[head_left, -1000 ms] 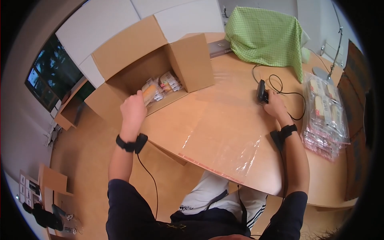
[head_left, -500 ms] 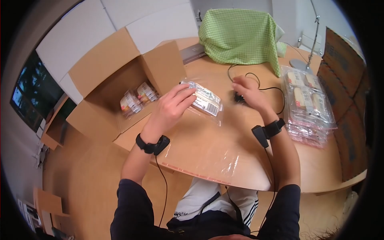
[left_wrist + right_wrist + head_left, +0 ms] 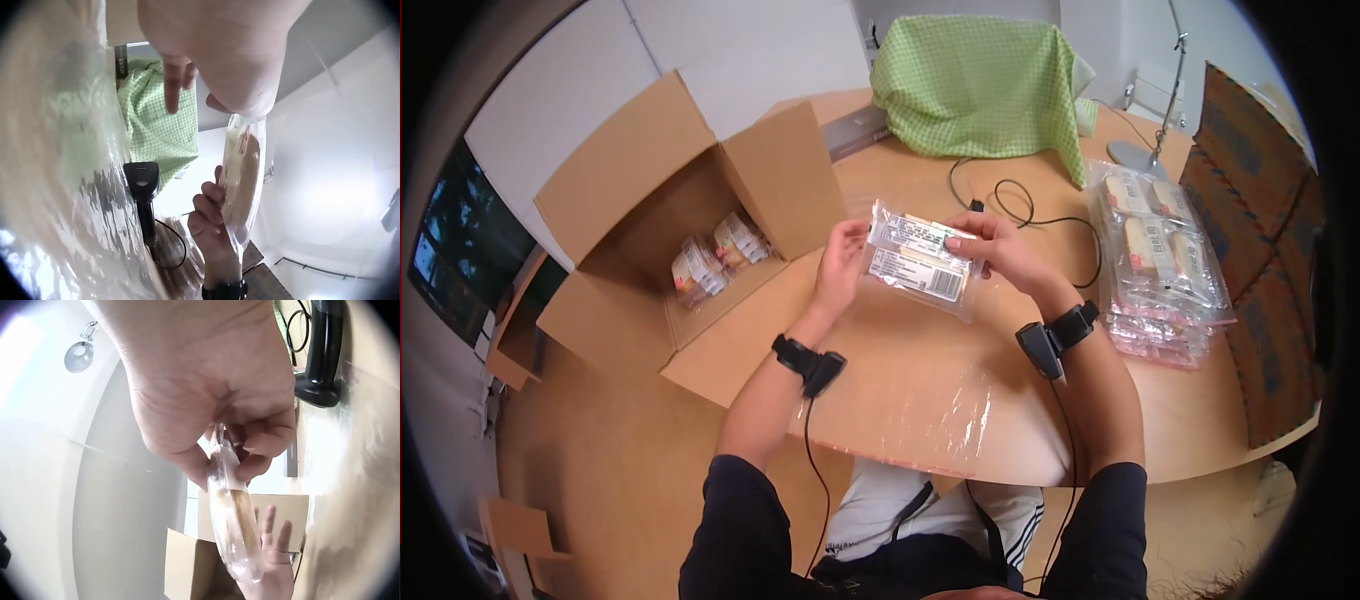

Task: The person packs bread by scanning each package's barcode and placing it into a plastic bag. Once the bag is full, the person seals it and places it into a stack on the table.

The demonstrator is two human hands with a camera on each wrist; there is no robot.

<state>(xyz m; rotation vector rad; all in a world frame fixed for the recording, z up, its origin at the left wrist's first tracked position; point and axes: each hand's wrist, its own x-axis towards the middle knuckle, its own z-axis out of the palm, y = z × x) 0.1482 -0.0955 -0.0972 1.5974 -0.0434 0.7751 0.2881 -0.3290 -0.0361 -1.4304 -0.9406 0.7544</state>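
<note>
In the head view my right hand (image 3: 1005,255) pinches a clear packet of bread (image 3: 920,285), thumb on its labelled face and fingers underneath. White labels and a barcode face up. My left hand (image 3: 840,270) is at the packet's left end, its fingers partly hidden behind the film. The right wrist view shows the left fingers (image 3: 283,536) straight and spread beside the packet. Beyond the packet lies a black barcode scanner (image 3: 142,181), mostly hidden in the head view, with its cable looping over the table.
An open cardboard box (image 3: 785,165) at the left holds several bread packets (image 3: 698,270). Larger bags of bread (image 3: 1155,240) are stacked at the right, before an upright brown cardboard panel (image 3: 1250,260). A green checked cloth (image 3: 975,90) covers something behind. Clear film (image 3: 910,420) covers the front of the table.
The left hand has brought the bread packet from the box to the middle of the table. My right hand has let go of the scanner and now grips the packet.
</note>
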